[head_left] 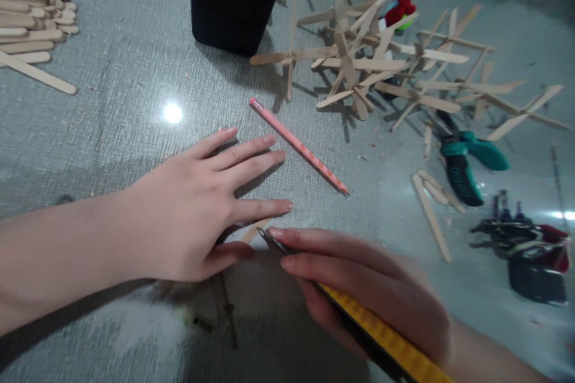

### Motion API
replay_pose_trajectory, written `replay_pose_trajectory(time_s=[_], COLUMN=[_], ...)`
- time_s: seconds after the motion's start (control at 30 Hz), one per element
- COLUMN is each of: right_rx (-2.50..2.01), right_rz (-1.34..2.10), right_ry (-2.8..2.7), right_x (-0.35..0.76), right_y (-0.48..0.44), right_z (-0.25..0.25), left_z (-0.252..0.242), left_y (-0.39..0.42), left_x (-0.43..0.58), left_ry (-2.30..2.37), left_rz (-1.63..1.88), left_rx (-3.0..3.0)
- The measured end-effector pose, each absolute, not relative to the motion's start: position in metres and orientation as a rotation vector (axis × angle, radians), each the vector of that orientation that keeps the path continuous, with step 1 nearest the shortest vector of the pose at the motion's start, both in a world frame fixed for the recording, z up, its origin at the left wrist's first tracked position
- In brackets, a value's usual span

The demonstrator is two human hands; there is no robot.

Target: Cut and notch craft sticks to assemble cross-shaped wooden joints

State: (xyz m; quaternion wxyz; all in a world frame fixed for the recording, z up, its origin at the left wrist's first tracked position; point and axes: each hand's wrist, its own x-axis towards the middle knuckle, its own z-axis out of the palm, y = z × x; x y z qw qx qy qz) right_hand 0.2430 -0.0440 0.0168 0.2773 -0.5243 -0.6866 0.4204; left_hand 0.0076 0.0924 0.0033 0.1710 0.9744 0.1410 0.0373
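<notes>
On the bench point(135, 66), the spread left hand point(193, 212) hides part of a wooden stick point(250, 234), while the right hand point(372, 281) pinches a yellow cutter point(380, 328), its rear cut off.

1. Cutter point(386, 330): ribbed handle, apparently plastic; smooth metal blade point(275, 242).
2. Stick at the blade tip point(250, 233): bare, matt wood.
3. Stacked sticks point(31, 21) and crossed sticks point(348, 64): plain wood, matt.
4. Pencil point(300, 146): smooth, patterned coating.
5. Pliers point(454, 148): plastic-looking grips point(489, 154).
6. Black container point(233, 0): smooth, matt.
7. Surface point(121, 137): finely textured, glossy, mirroring a light spot point(172, 112).
</notes>
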Motion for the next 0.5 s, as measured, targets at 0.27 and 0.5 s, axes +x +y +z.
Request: replay_pose_trajectory(time_s=[0.27, 0.5], right_rx=[-1.266, -1.229], right_rz=[0.847, 0.991], right_ry=[-2.178, -2.081], right_x=[0.2423, 0.2416], right_y=[-0.0460, -0.0435], right_z=[0.0178, 0.0172], left_z=[0.0032, 0.0031], left_y=[0.0916, 0.0917], left_x=[0.0078, 0.0078], left_ry=[0.405, 0.397], left_rz=[0.111, 0.097], left_rx=[2.749, 2.736])
